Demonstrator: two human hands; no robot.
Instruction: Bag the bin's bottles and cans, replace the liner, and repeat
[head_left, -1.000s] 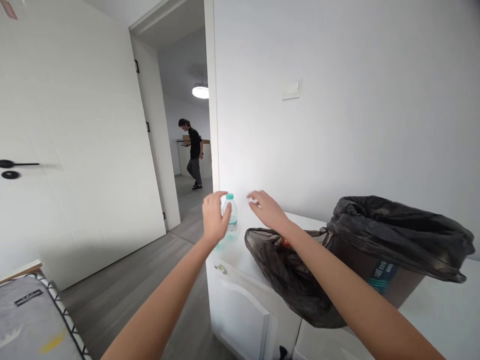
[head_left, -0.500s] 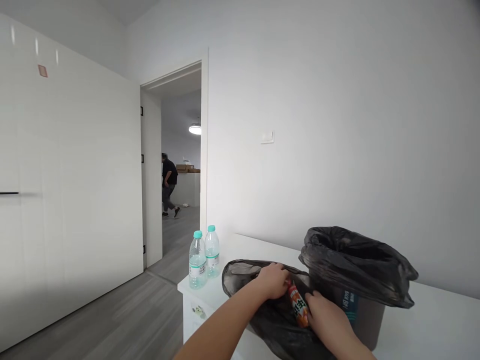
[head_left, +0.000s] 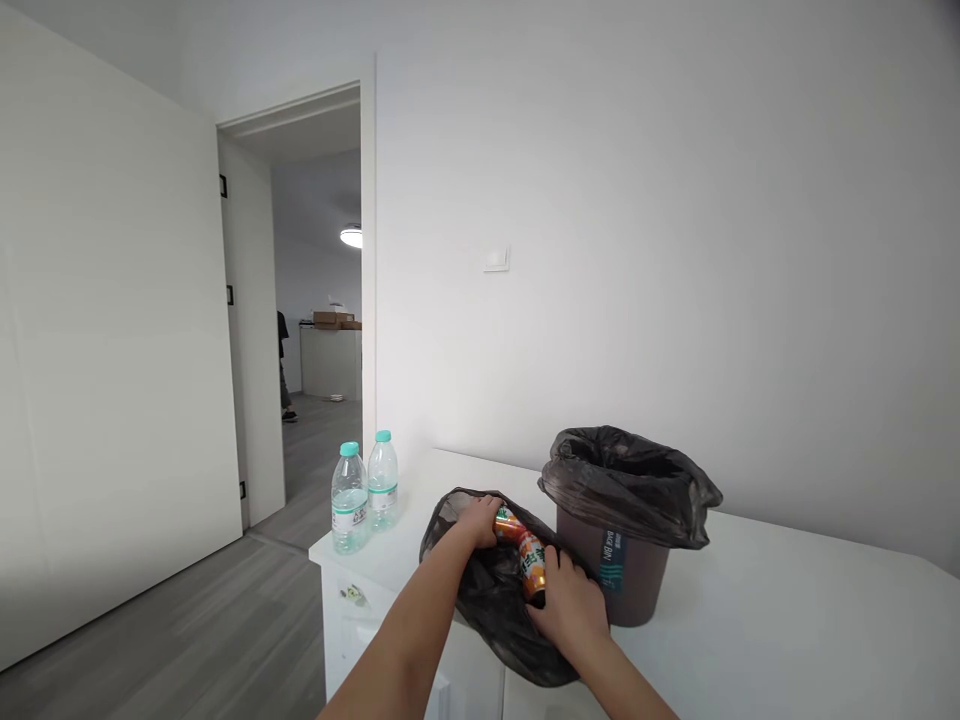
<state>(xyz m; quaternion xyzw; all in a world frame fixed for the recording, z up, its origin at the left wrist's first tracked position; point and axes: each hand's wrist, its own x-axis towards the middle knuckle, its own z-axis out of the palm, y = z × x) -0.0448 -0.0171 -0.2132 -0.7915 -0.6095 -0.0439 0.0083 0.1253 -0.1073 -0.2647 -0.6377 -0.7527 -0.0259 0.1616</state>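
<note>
Soft, even light; ceiling lamp (head_left: 352, 237) glares; picture edges seemingly stretched.

Two drink cans (head_left: 533, 565) are showing orange, white and green against a black plastic bag (head_left: 510, 640), while a black liner (head_left: 637, 490) is contrasting with the brown bin (head_left: 643, 590) and its dark-blue label (head_left: 611, 560) striped in teal. Two clear bottles (head_left: 350, 512) are sporting turquoise caps (head_left: 349, 450), the cabinet (head_left: 720, 640) is showing white, and the floor (head_left: 157, 630) is displaying streaky grey.

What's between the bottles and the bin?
The head view shows a black bag there, two cans in it, left hand and right hand at them.
</note>
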